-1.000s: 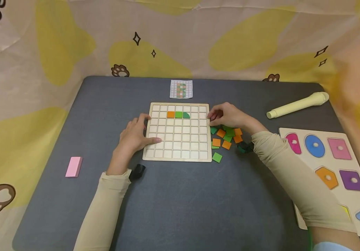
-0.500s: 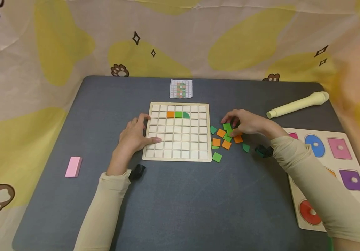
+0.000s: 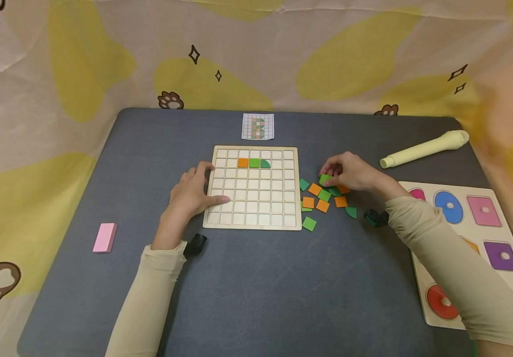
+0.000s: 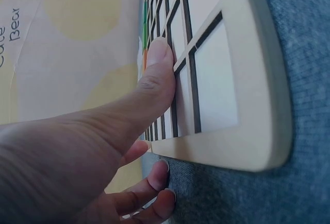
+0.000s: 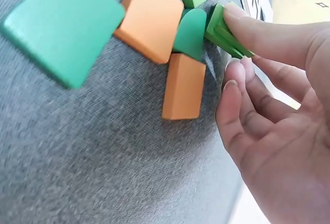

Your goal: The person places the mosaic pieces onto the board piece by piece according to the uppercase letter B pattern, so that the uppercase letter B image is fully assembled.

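A pale gridded board point(image 3: 258, 225) lies mid-table, with an orange square point(image 3: 243, 162), a green square point(image 3: 254, 162) and a dark green rounded piece point(image 3: 265, 163) in its second row from the back. My left hand point(image 3: 189, 193) rests at the board's left edge, the thumb point(image 4: 157, 64) on its face and the other fingers relaxed. To the right of the board, my right hand point(image 3: 350, 172) pinches green square tiles point(image 5: 221, 31), apparently two together, over a loose pile of orange tiles point(image 3: 322, 206) and green tiles point(image 3: 309, 224).
Behind the board lies a small pattern card point(image 3: 258, 127). A pink block point(image 3: 105, 237) is at the left. On the right are a pale yellow microphone-shaped stick point(image 3: 423, 149) and a knobbed shape puzzle point(image 3: 466, 230), partly under the right forearm.
The right hand has moved from the board's right edge to the pile and now pinches green tiles; some pieces beneath have shifted. The left hand has stayed in place.
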`<state>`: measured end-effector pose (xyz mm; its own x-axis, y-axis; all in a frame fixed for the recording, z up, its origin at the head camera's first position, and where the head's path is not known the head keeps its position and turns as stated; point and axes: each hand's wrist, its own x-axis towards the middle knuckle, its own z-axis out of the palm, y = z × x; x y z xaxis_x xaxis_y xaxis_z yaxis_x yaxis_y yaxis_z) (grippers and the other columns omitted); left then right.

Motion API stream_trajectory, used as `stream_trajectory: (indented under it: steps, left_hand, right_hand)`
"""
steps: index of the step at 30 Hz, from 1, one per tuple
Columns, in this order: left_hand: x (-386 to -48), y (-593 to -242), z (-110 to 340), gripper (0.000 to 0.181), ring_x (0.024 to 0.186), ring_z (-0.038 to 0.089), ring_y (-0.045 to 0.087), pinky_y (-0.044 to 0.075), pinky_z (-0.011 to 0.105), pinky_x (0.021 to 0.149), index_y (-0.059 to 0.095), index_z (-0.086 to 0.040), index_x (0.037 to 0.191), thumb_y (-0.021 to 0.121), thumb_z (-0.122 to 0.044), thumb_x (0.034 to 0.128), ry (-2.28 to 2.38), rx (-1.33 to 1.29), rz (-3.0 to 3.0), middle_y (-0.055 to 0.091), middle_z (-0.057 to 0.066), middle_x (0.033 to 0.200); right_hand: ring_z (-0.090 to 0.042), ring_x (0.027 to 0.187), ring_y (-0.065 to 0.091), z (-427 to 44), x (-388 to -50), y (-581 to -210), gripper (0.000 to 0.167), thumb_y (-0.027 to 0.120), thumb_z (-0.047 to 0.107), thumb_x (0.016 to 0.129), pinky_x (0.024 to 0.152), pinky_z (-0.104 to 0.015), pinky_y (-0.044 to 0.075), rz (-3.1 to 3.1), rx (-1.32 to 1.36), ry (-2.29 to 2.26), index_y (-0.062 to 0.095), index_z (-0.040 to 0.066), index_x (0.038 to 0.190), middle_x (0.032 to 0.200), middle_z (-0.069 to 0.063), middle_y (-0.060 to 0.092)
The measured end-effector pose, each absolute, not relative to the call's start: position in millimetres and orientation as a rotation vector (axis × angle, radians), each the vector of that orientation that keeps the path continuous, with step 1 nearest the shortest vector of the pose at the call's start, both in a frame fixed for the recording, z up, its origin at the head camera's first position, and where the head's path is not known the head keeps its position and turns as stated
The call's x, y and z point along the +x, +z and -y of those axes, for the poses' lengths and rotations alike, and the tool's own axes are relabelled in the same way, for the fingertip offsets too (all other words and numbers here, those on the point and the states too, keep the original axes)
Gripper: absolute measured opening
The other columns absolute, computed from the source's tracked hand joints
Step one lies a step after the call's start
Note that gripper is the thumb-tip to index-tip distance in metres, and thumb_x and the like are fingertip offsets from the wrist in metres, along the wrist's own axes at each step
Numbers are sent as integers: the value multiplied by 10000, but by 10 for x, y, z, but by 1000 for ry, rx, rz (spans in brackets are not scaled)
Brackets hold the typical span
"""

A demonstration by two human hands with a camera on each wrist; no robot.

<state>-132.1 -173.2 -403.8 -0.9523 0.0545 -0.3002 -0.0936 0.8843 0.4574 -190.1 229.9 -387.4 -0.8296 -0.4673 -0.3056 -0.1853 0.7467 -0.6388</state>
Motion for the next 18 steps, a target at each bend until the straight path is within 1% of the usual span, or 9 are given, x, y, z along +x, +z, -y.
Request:
stream_trajectory:
  steps: [3,6,11,15,18]
  left_hand:
    - [-1319,-4036,1736,946,1252,392,503,450,620,974,324,-216,1585,878,-479,864,693,-27,-2744,543,169,1374]
    - [-1318,-4034,1742,947,1261,394,498,447,621,981,320,-215,1587,875,-482,867,693,-25,-2740,541,169,1378]
    - [-1316,-4041,1746,943,1264,392,497,439,630,995,325,-211,1581,875,-485,866,694,-22,-2745,543,163,1373]
    - [-1312,-4044,1743,940,1250,388,497,436,631,998,327,-216,1578,877,-484,864,698,-22,-2751,545,157,1362]
    - [-1311,-4046,1742,940,1246,387,496,435,628,997,327,-214,1577,879,-481,863,699,-22,-2753,545,157,1361]
  right_hand:
    - [-259,915,600,-2275,-1926,-3887,161,762,92,981,798,-345,490,-2521,-508,-837,768,13,1121,987,-134,699]
    - [-269,940,639,-2241,-1948,-3887,211,751,109,994,813,-366,505,-2535,-515,-834,771,-4,1171,1035,-164,732]
    - [-278,901,667,-2167,-1970,-3908,232,716,83,1014,732,-329,496,-2573,-535,-851,773,-9,1220,1126,-204,762]
    - [-294,959,686,-2085,-1987,-3941,247,668,43,1034,745,-316,491,-2587,-539,-886,769,15,1256,1231,-221,751]
    - [-303,985,660,-2004,-2002,-3953,283,636,43,1052,757,-324,469,-2580,-538,-897,740,16,1314,1294,-235,723]
